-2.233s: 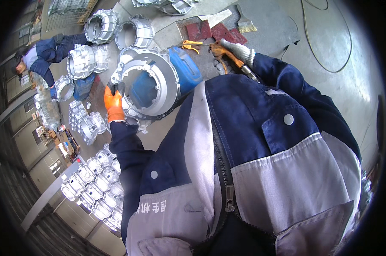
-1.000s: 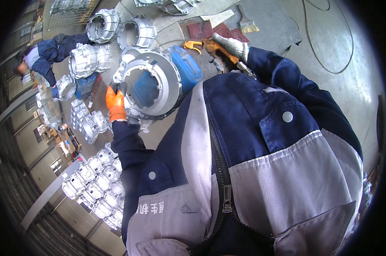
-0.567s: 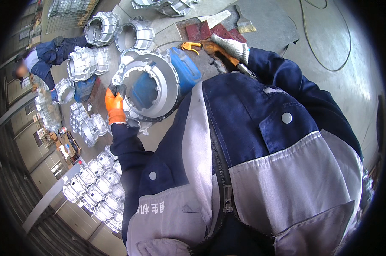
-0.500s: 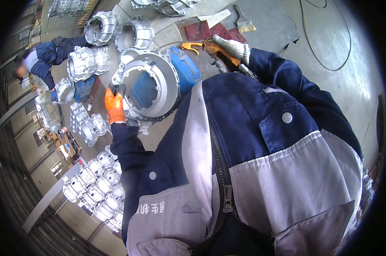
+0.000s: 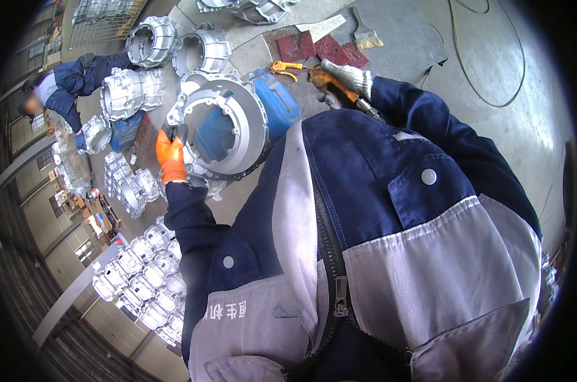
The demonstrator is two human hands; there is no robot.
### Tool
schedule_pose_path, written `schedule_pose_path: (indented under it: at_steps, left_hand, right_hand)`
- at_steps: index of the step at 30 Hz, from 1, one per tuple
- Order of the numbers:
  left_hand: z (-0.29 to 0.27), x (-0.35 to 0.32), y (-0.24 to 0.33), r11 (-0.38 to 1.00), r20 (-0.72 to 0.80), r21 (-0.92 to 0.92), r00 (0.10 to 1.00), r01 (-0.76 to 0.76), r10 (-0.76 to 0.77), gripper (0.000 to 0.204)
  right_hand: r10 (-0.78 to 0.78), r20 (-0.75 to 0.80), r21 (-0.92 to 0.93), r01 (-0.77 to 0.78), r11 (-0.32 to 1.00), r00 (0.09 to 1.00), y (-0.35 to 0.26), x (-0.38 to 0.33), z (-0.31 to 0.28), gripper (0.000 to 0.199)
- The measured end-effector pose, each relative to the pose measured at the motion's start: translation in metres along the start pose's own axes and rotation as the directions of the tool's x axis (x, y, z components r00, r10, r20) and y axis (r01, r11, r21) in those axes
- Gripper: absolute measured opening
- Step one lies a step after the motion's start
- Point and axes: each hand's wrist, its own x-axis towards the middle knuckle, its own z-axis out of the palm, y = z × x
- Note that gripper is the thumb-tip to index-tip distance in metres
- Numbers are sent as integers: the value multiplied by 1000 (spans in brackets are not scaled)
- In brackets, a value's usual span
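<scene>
In an orange glove with dark fingertips, my left hand (image 5: 170, 156) is closed on the rim of a round silver metal housing (image 5: 253, 108). The housing is a wide ring with bolt lugs, and a blue plastic container (image 5: 277, 105) shows behind it and through its opening. My right hand (image 5: 349, 77), in a pale work glove, is wrapped round a worn orange-brown air tool (image 5: 330, 81) with a metal end (image 5: 368, 108) pointing toward my jacket. Just left of that tool lies a yellow-orange blow gun (image 5: 285, 67), apart from my fingers.
On the grey table lie dark red blocks (image 5: 296, 48) and a flat brush (image 5: 366, 33). Further silver housings (image 5: 202, 51) stand at the far left, with stacked castings (image 5: 145, 270) lower down. A co-worker (image 5: 68, 89) bends over a part at left. A hose (image 5: 457, 57) curves across the floor.
My right hand and the air tool have shifted slightly right, leaving a small gap from the blow gun. My left hand stays on the housing rim.
</scene>
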Motion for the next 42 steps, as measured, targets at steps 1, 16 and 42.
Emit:
schedule_pose_path:
  at_steps: [1, 16, 42]
  left_hand:
    - [0, 0, 0, 1000, -3, 5, 1000, 0, 0, 37]
    - [0, 0, -4, 999, -3, -30, 1000, -20, 20, 39]
    - [-1, -1, -3, 1000, 6, -15, 1000, -6, 7, 40]
  right_hand:
    - [-10, 5, -20, 10, 1000, 1000, 1, -1, -1, 52]
    - [-2, -204, -119, -23, 993, 979, -36, -22, 36, 56]
    - [-60, -197, -247, 10, 969, 979, 7, 21, -16, 51]
